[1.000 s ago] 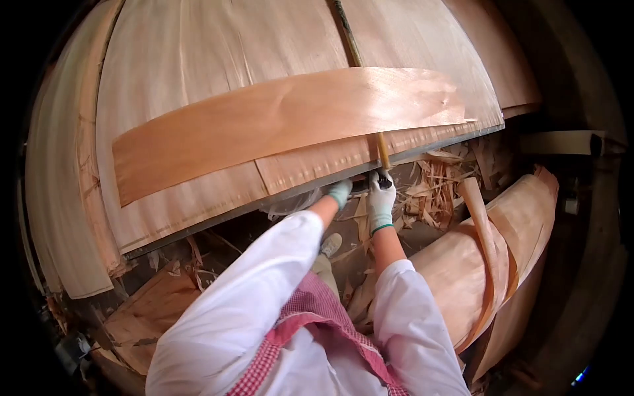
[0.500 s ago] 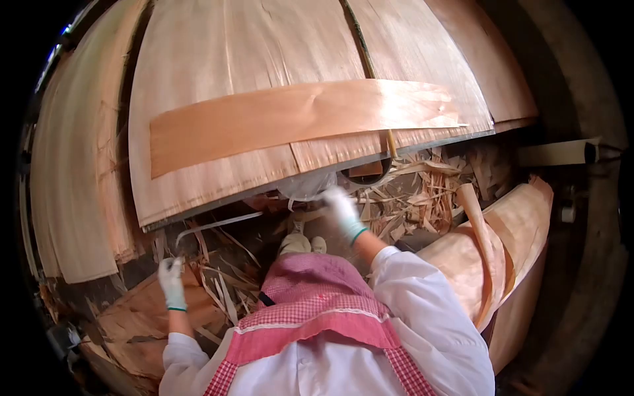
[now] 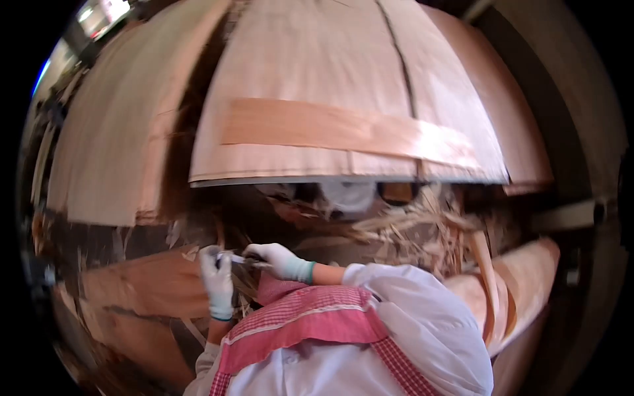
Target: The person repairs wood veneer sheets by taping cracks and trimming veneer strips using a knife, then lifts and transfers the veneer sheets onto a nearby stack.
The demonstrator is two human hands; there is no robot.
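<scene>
Nearest the camera, the person is wearing a white long-sleeved garment (image 3: 429, 323) under a pink apron with checked panels and white trim (image 3: 304, 323). Just beyond the apron, both hands are working close together. The left hand in a white knit glove with a green cuff (image 3: 217, 277) is curling its fingers narrowly around one end of a small pale-and-dark object (image 3: 232, 257). The right hand in a matching white glove (image 3: 281, 263) is pinching the darker end, reaching across from the right. The object is lying between the two hands, above the floor; blur is hiding its exact shape.

To the left of the hands, a broad reddish-brown wood sheet (image 3: 145, 285) is lying low down. On the right, a large pale-tan roll of thin wood (image 3: 531, 274) is resting beside the person. Beyond the hands, curled tan wood scraps (image 3: 413, 228) are littering the floor near a whitish, translucent plastic bag (image 3: 350, 197).

Farther off, a wide stack of pale wood sheets (image 3: 304, 72) is bearing a long orange-tan strip of wood (image 3: 297, 124) near its front edge. A second pale stack (image 3: 122, 132) is standing to its left, across a dark gap.
</scene>
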